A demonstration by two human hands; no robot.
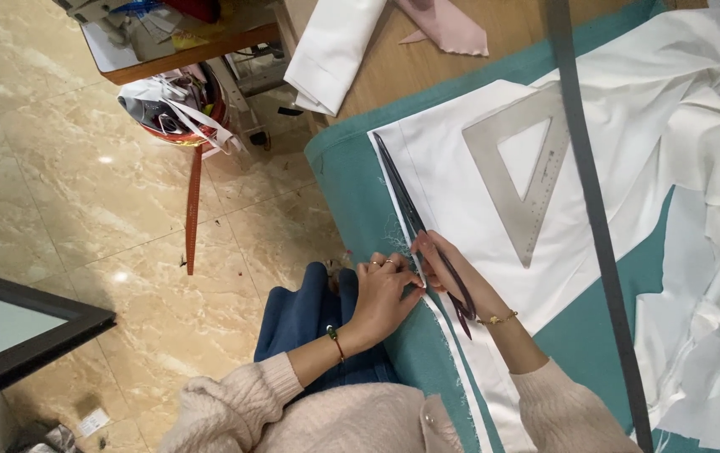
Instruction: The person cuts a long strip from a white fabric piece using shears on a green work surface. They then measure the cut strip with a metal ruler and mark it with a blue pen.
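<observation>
Right hand (448, 273): closed on the handles of a pair of long dark scissors (414, 222), fingers through the loops near the wrist. Left hand (385, 289): fingers curled, fingertips pressing the cut edge of the white fabric (461, 180) just beside the blades; it grips nothing that can be seen.

Scissors: long axis runs diagonally from the handles, near the person's body, up and left to the tip, which points away from the person along the fabric's left edge. The blades appear nearly closed; the exact gap cannot be made out. The handle loops are partly covered by the right hand.

White fabric: laid flat over a teal cloth (352, 180) on the counter (402, 63), which shows as bare wood at the far side. A narrow strip of white runs down between the two hands towards the lower frame edge.

A grey triangular set square (515, 197) rests on the fabric, well apart from the scissors. A long grey ruler (595, 210) crosses the frame top to bottom; both ends are cut off. Crumpled white fabric at right is cut off by the frame edge.
</observation>
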